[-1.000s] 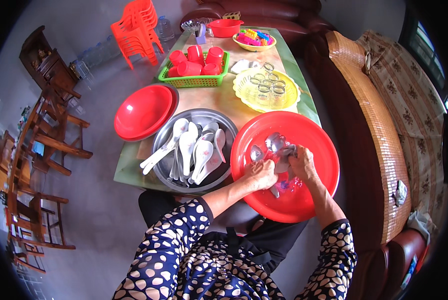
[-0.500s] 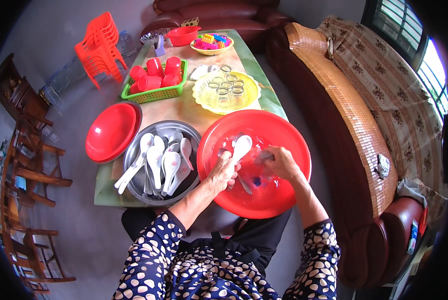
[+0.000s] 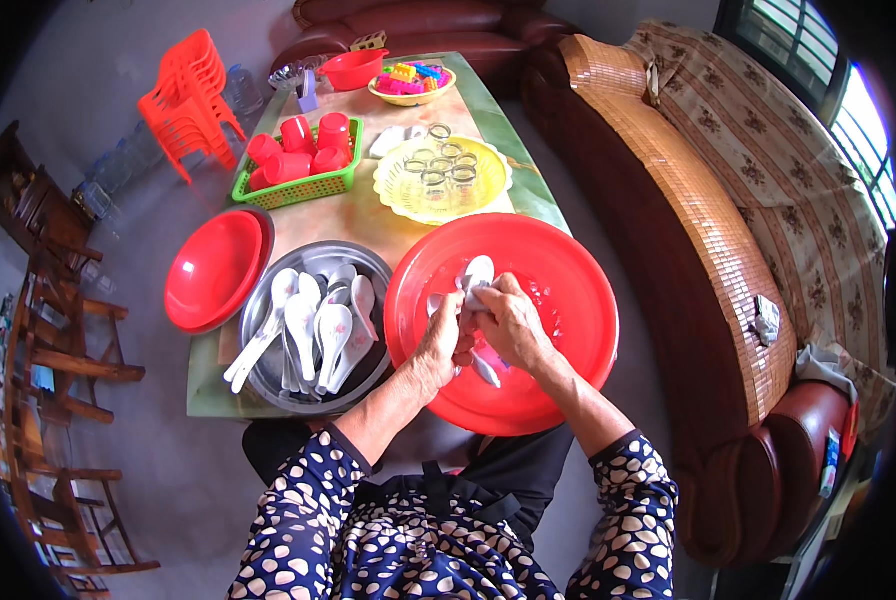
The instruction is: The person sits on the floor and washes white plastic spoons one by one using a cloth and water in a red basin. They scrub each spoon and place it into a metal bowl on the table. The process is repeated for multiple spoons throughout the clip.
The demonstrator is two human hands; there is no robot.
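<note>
Over the large red basin, my left hand is closed round a white spoon, its bowl pointing up and away. My right hand meets it there, fingers closed on a greyish cloth-like piece pressed against the spoon; its exact kind is hard to make out. Water and another spoon lie in the basin below my hands. To the left, a grey metal basin holds several white spoons, some with floral marks, handles mostly toward me.
Red basins sit at the table's left edge. Beyond are a green basket of red cups, a yellow scalloped tray of glasses, and a bowl of toy bricks. A long sofa runs along the right.
My right hand has moved left from the basin's right side to the spoon, bringing the greyish piece against it. My left hand keeps hold of the spoon. The view has shifted slightly.
</note>
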